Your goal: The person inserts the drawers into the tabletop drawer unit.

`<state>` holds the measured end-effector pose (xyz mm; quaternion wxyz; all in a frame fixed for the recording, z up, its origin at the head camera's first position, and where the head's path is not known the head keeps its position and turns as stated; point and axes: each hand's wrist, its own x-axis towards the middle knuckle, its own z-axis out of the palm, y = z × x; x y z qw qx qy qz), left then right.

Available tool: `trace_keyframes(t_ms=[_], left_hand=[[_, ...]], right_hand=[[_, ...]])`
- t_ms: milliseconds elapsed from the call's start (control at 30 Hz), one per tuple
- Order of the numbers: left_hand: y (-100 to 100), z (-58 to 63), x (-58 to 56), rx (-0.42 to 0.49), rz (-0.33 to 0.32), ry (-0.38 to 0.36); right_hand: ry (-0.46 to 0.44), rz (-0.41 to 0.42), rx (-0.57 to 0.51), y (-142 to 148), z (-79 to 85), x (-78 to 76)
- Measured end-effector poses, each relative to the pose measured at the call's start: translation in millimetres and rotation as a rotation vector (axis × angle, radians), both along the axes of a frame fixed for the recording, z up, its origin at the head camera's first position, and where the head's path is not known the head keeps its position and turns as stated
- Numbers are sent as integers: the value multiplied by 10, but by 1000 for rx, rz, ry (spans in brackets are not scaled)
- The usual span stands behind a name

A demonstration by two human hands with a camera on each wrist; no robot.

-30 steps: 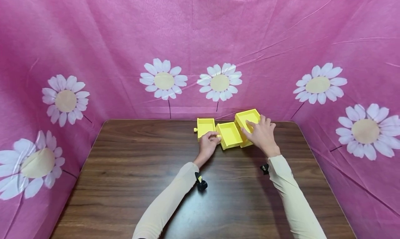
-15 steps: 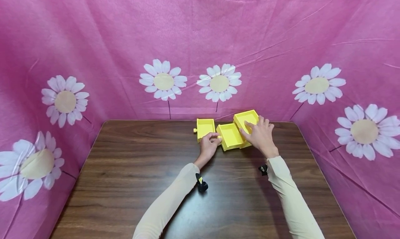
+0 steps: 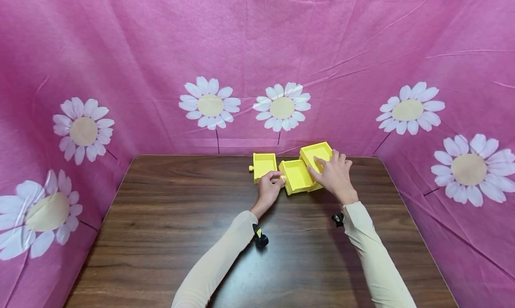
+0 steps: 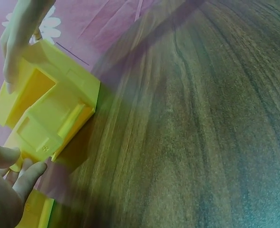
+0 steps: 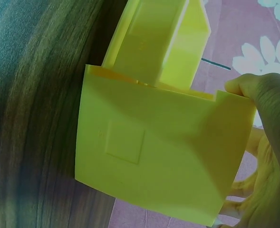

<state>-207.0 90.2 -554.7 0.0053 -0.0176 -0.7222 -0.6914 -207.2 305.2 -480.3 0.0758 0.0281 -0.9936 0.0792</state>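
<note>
My left hand [image 3: 268,186] pinches the small knob [image 4: 17,164] on the front of a yellow drawer [image 3: 297,177]. The far end of this drawer sits inside a yellow drawer casing [image 5: 149,137], while its front part sticks out to the left. On the casing's right side, my right hand [image 3: 335,171] grips the wall, thumb over the top edge and fingers behind. The casing has an open tray on top and stands slightly turned. Another yellow drawer [image 3: 264,166] rests on the table just left, its knob facing left, partly covered by my left hand.
The brown wooden table [image 3: 181,223] ends at a back edge close behind the yellow pieces. A pink cloth [image 3: 245,40] with white daisies hangs behind and along both sides. Black wrist cameras [image 3: 261,240] sit at both cuffs.
The casing and my right hand have shifted slightly left toward the pinched drawer, mostly in the first half second. My left hand and the separate drawer have stayed nearly still.
</note>
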Motion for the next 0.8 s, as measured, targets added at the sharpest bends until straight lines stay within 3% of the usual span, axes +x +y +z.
trace_keyframes(t_ms=[167,467,800], left_hand=[[16,12,33,-24,30,14],[81,-29,106,-139,101,116],[72,-41,100,-129,125,95]], right_hand=[[-5,2,-4,-6,3,0],[4,5,-8,9,-4,25],[14,10,-9,1,-7,32]])
